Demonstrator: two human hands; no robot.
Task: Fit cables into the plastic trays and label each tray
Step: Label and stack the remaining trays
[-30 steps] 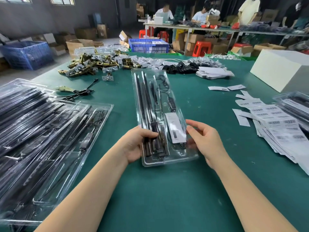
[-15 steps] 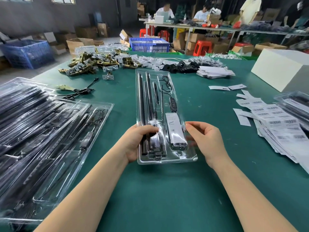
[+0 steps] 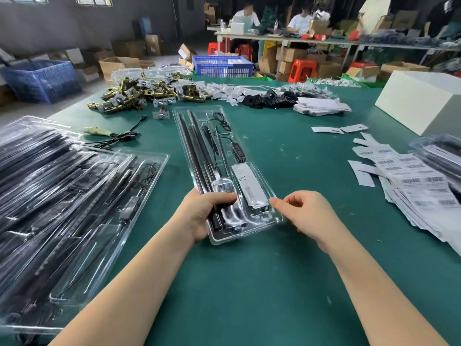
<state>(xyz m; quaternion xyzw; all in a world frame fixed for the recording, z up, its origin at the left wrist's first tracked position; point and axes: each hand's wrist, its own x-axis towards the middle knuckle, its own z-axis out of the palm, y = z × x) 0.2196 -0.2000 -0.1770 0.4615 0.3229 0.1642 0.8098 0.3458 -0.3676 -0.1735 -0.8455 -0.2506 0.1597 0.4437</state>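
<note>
The head view shows a green tabletop (image 3: pixel 249 283) with one clear tray (image 3: pixel 199 126) lying in the middle, its near end close to the near edge. The tray now leans with its far end to the left; a moment ago it lay nearly straight, and before that it leaned the other way. So the person is turning it. Black rods and a thin cable (image 3: pixel 220 121) lie inside it, and a white label (image 3: pixel 249 186) sits near its near end.

The left hand (image 3: pixel 202 216) holds the tray's near left side, with fingers (image 3: pixel 224 198) curled over the rods. The right hand (image 3: pixel 306 213) has come off the tray's right edge, where it was touching half a second ago. Its fingers are loosely curled, thumb and first finger close together, and they hold nothing that can be seen.

This tray looks filled and labelled, so it may be ready to go to a pile. A stack of trays (image 3: pixel 62 196) fills the left edge. Barcode labels (image 3: pixel 414 183) lie by the right edge.
</note>
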